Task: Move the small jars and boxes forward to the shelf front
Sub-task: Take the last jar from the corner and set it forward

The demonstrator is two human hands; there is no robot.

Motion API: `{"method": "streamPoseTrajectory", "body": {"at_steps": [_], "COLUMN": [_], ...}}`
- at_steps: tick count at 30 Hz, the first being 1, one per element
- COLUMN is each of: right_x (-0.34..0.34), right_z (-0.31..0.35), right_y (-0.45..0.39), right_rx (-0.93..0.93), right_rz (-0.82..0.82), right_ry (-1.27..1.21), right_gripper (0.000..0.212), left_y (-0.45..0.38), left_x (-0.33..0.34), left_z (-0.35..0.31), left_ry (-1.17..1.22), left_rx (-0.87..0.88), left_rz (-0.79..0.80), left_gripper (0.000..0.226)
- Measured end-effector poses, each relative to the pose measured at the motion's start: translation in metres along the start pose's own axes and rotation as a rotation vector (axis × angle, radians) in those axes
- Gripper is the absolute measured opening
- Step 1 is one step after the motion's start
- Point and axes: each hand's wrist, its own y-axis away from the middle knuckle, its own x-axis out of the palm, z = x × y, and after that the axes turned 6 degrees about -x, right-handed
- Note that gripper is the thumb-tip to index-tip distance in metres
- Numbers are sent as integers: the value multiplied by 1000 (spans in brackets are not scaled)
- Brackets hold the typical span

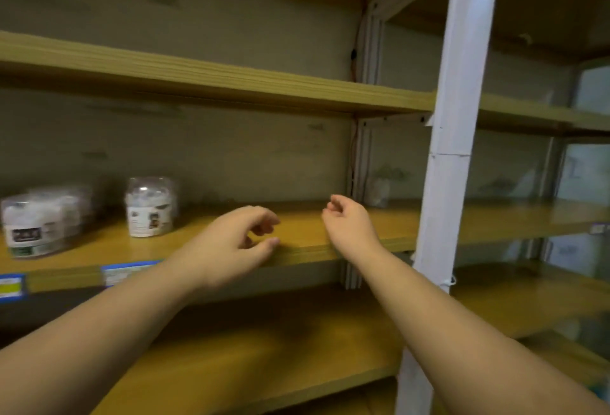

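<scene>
- Two clear jars stand upright on the shelf (307,233): one jar (150,206) set back, a nearer jar (31,225) by the front edge at far left.
- Left hand (231,243) hovers over the shelf edge, fingers (264,220) loosely curled, holding nothing.
- Right hand (350,221) is also empty, fingers half-curled above the shelf.

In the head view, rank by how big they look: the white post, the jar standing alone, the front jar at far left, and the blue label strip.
1. White post, by far the largest.
2. Front jar at far left and lone jar: too alike, and at different depths, to rank.
3. Blue label strip, though the left arm hides its right end.
</scene>
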Motion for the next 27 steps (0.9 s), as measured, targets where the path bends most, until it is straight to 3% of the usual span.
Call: {"method": "streamPoseTrajectory", "body": {"at_steps": [4,9,13,21,24,27], "right_x": [-33,-43,-46,-51,-56,-59], "right_z": [-37,-49,-49,-44,-46,-47], "right_y": [-19,-25,-27,-12,-20,-40], "right_rx": [-20,-115,-195,-295,-198,36], "right_rz": [74,192,220,246,307,346], "right_ry": [244,236,323,346,256,-27], "right_gripper": [58,44,36,38,49,52], "left_y": [-81,-132,-129,-121,-123,-124], "left_x": [69,118,120,110,110,111], "left_z": [-50,-62,-58,-68,-71,-73], "left_ry": [17,-1,-34,157,137,72], "left_rx": [-175,-356,-424,-583,-608,-603], "left_rz": [9,-12,-41,-71,-61,-10], "left_gripper": [27,26,24,26,26,27]}}
